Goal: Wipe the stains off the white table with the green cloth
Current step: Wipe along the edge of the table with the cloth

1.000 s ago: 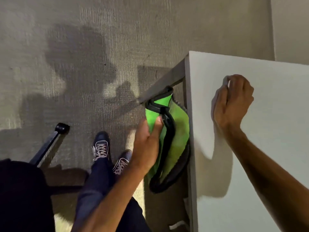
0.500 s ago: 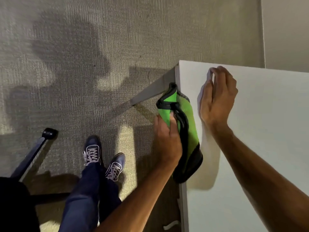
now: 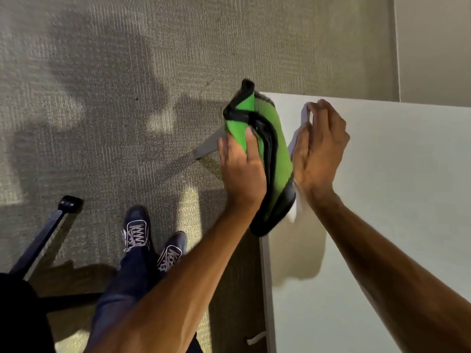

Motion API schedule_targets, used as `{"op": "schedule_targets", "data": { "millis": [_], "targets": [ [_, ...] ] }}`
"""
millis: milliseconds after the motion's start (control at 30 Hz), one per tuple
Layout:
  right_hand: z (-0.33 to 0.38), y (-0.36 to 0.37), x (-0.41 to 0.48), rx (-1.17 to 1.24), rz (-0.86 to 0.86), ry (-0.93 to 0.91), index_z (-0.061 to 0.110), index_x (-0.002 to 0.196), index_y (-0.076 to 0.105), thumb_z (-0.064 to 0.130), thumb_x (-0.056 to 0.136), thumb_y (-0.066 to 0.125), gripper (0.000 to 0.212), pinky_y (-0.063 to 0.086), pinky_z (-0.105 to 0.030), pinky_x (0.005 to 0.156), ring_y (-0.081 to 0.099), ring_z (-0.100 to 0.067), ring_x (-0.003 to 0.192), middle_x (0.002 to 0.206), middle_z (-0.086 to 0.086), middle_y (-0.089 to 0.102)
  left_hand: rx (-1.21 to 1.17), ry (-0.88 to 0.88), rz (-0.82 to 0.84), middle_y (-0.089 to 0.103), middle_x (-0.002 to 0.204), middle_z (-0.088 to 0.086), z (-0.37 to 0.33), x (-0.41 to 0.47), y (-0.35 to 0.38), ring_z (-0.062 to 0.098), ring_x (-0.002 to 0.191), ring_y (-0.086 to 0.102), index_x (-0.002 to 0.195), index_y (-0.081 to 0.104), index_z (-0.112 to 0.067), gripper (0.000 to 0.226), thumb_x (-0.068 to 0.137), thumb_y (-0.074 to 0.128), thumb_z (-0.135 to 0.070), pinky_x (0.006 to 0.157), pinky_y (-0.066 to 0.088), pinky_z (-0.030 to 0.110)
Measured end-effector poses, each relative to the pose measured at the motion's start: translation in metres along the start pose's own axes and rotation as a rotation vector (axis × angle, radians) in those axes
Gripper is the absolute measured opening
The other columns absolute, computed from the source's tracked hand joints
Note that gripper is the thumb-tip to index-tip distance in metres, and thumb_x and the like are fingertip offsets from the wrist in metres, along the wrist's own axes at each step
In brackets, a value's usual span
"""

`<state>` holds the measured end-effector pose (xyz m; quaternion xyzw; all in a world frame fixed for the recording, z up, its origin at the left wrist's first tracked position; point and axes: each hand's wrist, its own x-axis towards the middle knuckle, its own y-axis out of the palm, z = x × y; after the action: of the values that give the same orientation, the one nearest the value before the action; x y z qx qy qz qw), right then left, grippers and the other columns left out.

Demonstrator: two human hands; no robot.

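The green cloth (image 3: pixel 277 149), edged in black, is folded and hangs upright over the near-left corner of the white table (image 3: pixel 395 200). My left hand (image 3: pixel 242 174) is shut on the cloth, thumb pressed on the green side. My right hand (image 3: pixel 321 149) stands on its edge on the tabletop just right of the cloth, fingers curled and palm facing the cloth. A pale strip runs along its palm side; I cannot tell whether that is something held or lit table. No stain is visible on the tabletop.
Grey carpet (image 3: pixel 127 98) lies left of the table. A grey table leg (image 3: pixel 209 146) slants under the corner. My shoes (image 3: pixel 136 230) and a chair base with a castor (image 3: pixel 70 202) are at lower left. A wall (image 3: pixel 433 47) stands behind the table.
My left hand has lifted the cloth from beside the table's edge up onto the corner, close against my right hand. My right hand has opened out and turned onto its edge.
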<state>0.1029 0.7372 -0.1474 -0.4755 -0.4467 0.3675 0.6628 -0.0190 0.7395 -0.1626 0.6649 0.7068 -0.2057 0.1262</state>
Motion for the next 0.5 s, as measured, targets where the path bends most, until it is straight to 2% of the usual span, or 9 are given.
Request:
{"op": "schedule_targets", "data": {
  "millis": [67,100,167,233,300,367,400,433,500],
  "targets": [
    [0.000,0.000,0.000,-0.008,0.002,0.003,0.005,0.137,0.059,0.013,0.103,0.044,0.038,0.045,-0.046,0.101,0.056,-0.031,0.129,0.146,-0.014,0.057,-0.051,0.065,-0.025,0.055,0.124,0.009,0.012,-0.028,-0.006,-0.009,0.104,0.048,0.127,0.051,0.003,0.037,0.105,0.041,-0.024,0.097,0.032,0.003],
    [0.000,0.000,0.000,-0.012,0.004,0.011,0.005,0.137,0.059,0.011,0.103,0.045,0.037,0.046,-0.046,0.101,0.056,-0.031,0.129,0.146,-0.014,0.057,-0.061,0.056,-0.025,0.056,0.116,0.004,0.018,-0.040,-0.008,-0.017,0.094,0.047,0.122,0.053,-0.002,0.029,0.105,0.042,-0.022,0.087,0.030,-0.004],
    [0.000,0.000,0.000,-0.020,0.014,0.030,0.005,0.138,0.060,0.011,0.104,0.046,0.037,0.046,-0.045,0.101,0.056,-0.031,0.129,0.147,-0.015,0.057,-0.066,0.022,0.003,0.053,0.104,-0.012,0.024,-0.059,-0.011,-0.025,0.092,0.047,0.116,0.047,-0.023,0.013,0.105,0.042,-0.025,0.078,0.030,-0.006],
    [0.000,0.001,0.001,-0.018,0.014,0.037,0.005,0.137,0.060,0.013,0.104,0.045,0.038,0.046,-0.045,0.101,0.056,-0.032,0.129,0.147,-0.015,0.057,-0.037,0.024,0.012,0.050,0.104,-0.017,0.025,-0.062,-0.013,-0.026,0.095,0.046,0.116,0.043,-0.029,0.012,0.104,0.042,-0.028,0.079,0.033,-0.004],
    [0.000,0.001,0.001,-0.006,0.006,0.033,0.005,0.136,0.061,0.016,0.103,0.042,0.040,0.047,-0.045,0.099,0.057,-0.032,0.128,0.146,-0.015,0.058,0.019,0.069,0.028,0.052,0.127,-0.005,0.022,-0.048,-0.013,-0.021,0.117,0.041,0.130,0.048,-0.014,0.030,0.105,0.041,-0.029,0.097,0.025,-0.004],
    [-0.001,0.001,0.001,0.003,0.009,0.025,0.006,0.136,0.061,0.017,0.102,0.042,0.041,0.046,-0.045,0.098,0.057,-0.031,0.128,0.146,-0.014,0.058,0.070,0.086,0.036,0.045,0.147,0.010,0.009,-0.017,-0.009,0.010,0.140,0.035,0.140,0.046,-0.004,0.044,0.105,0.040,-0.030,0.114,0.009,0.005],
    [-0.002,0.001,0.000,0.001,0.018,0.022,0.006,0.137,0.060,0.018,0.102,0.042,0.042,0.046,-0.045,0.099,0.056,-0.031,0.128,0.146,-0.015,0.057,0.067,0.083,0.026,0.048,0.142,0.016,-0.001,0.001,-0.006,0.022,0.137,0.037,0.137,0.049,-0.004,0.044,0.104,0.040,-0.033,0.121,0.013,0.020],
    [-0.002,0.001,0.001,-0.002,0.026,0.023,0.006,0.137,0.059,0.019,0.101,0.041,0.042,0.046,-0.046,0.100,0.056,-0.031,0.129,0.147,-0.015,0.056,0.061,0.091,0.011,0.049,0.131,0.019,-0.012,0.017,-0.003,0.027,0.128,0.041,0.130,0.052,-0.005,0.043,0.103,0.039,-0.036,0.119,0.022,0.037],
    [-0.003,0.000,0.001,0.001,0.034,0.027,0.006,0.138,0.059,0.020,0.101,0.041,0.043,0.046,-0.047,0.100,0.055,-0.032,0.130,0.148,-0.014,0.056,0.051,0.139,0.006,0.043,0.129,0.015,-0.028,0.039,0.003,0.026,0.125,0.041,0.126,0.049,-0.011,0.040,0.101,0.040,-0.042,0.110,0.032,0.050]
  ]
}}
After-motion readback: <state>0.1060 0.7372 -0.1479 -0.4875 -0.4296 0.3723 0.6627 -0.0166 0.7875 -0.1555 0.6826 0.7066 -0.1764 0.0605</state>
